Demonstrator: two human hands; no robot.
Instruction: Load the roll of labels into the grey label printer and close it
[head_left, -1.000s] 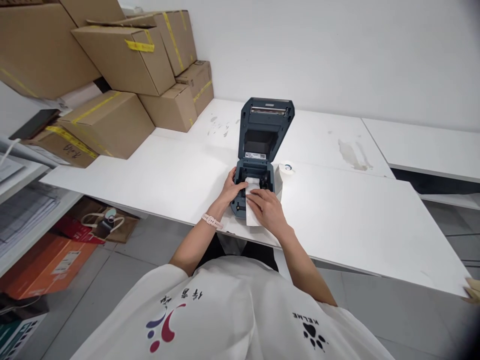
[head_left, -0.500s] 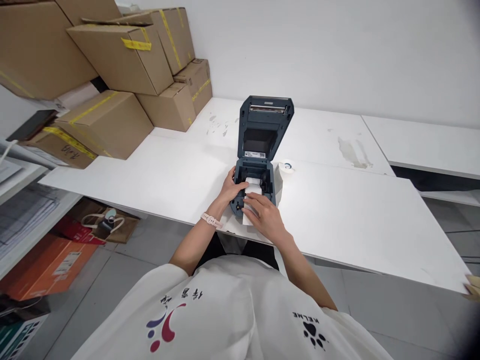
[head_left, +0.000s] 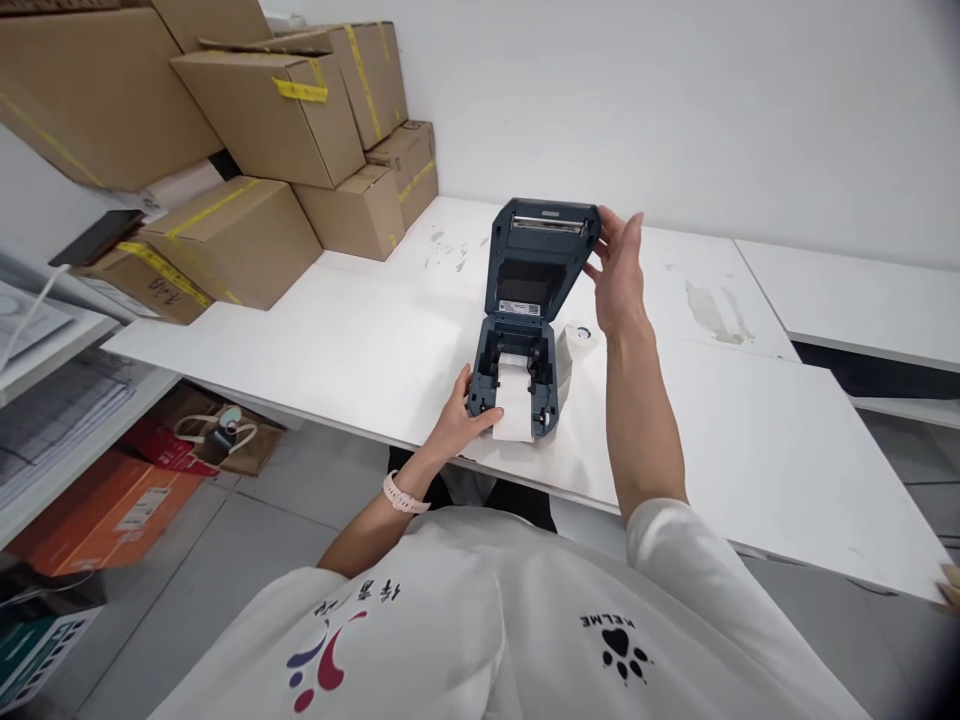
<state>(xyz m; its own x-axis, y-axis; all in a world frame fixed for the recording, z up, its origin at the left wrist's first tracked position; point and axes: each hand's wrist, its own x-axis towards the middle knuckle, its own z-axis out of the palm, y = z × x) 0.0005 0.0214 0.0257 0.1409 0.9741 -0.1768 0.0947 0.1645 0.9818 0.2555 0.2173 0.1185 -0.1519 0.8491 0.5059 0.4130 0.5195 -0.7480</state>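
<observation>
A dark blue label printer (head_left: 523,330) stands on the white table (head_left: 712,420) with its lid (head_left: 541,255) raised. A strip of white paper (head_left: 515,405) runs out of its front. My left hand (head_left: 459,418) grips the printer's front left corner, thumb on the paper's edge. My right hand (head_left: 619,270) is raised at the top right edge of the open lid, fingers stretched and touching it. A white paper roll (head_left: 576,345) stands just right of the printer.
Several taped cardboard boxes (head_left: 247,150) are stacked at the table's back left. A shelf (head_left: 52,370) with papers stands at the left, with an orange box (head_left: 97,515) and a bag (head_left: 217,440) on the floor. A second white table (head_left: 855,300) adjoins at right.
My right hand left the paper at the printer's front and rose to the lid's top right edge. My left hand slid down to the front corner. The view shifted slightly.
</observation>
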